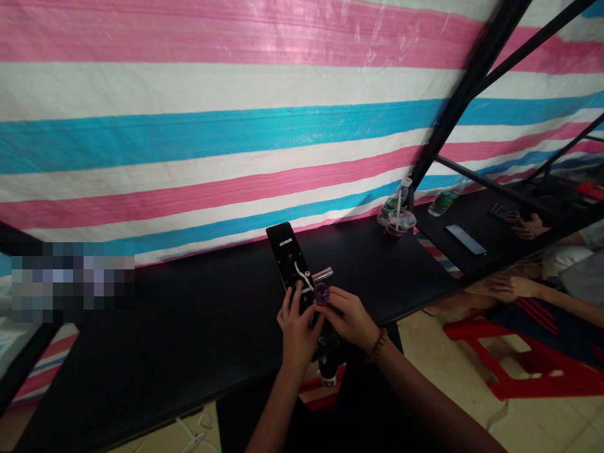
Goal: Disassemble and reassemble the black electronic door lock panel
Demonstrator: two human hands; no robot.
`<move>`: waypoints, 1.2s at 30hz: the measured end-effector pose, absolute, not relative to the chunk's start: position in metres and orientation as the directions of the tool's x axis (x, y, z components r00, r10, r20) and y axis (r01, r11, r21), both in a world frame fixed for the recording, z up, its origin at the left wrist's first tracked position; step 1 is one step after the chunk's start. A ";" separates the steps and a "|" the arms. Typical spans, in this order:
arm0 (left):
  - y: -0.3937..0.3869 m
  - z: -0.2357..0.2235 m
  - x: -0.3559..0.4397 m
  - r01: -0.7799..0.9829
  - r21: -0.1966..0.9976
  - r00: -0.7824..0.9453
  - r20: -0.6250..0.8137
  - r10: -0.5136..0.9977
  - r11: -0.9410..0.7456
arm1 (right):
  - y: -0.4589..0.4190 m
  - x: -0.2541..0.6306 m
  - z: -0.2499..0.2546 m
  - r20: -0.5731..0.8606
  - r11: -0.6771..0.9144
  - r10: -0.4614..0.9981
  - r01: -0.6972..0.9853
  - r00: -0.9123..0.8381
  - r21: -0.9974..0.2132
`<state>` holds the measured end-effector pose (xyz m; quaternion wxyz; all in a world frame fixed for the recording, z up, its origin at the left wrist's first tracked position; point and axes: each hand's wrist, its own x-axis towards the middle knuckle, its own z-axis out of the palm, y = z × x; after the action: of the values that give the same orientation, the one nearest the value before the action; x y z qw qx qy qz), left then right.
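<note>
- My left hand (297, 333) is bare and half closed, its fingers curled around the lower edge of a black lock panel (289, 258), which looks like a smart door lock; the panel lies lengthwise on the table, with a white curved mark on its face.
- My right hand (349, 318) is closed in a pinch on a purple round knob (321, 293); the knob sits just between my two hands, against the panel's lower part; a wooden bead bracelet (377, 346) circles my right wrist.
- A short silver lever (322, 274) sticks out sideways from the panel, just above the knob.
- Under all this runs a long black tabletop (189, 327); behind it hangs a tarpaulin (236, 126) striped in pink, white and blue, crossed on the right by a black metal frame (472, 82).
- Well to the right stand a plastic cup (399, 223) with a straw and dark drink, then a water bottle (443, 202) and a phone (466, 239).
- Lower right, a co-worker's hands (507, 288) rest apart from mine, above a red plastic stool (519, 365); a blurred patch (70, 283) hides whatever lies far left.
</note>
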<state>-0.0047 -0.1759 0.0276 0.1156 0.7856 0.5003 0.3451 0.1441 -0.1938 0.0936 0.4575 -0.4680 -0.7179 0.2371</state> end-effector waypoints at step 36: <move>-0.175 0.029 -0.004 0.704 0.534 0.260 0.421 0.869 -0.469 | -0.242 0.142 0.070 0.509 0.375 0.844 0.493 0.168 -0.785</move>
<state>-0.0042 -0.1751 0.0287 0.1198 0.7845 0.5012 0.3450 0.1421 -0.2416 0.0698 0.5454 -0.5355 -0.6244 0.1610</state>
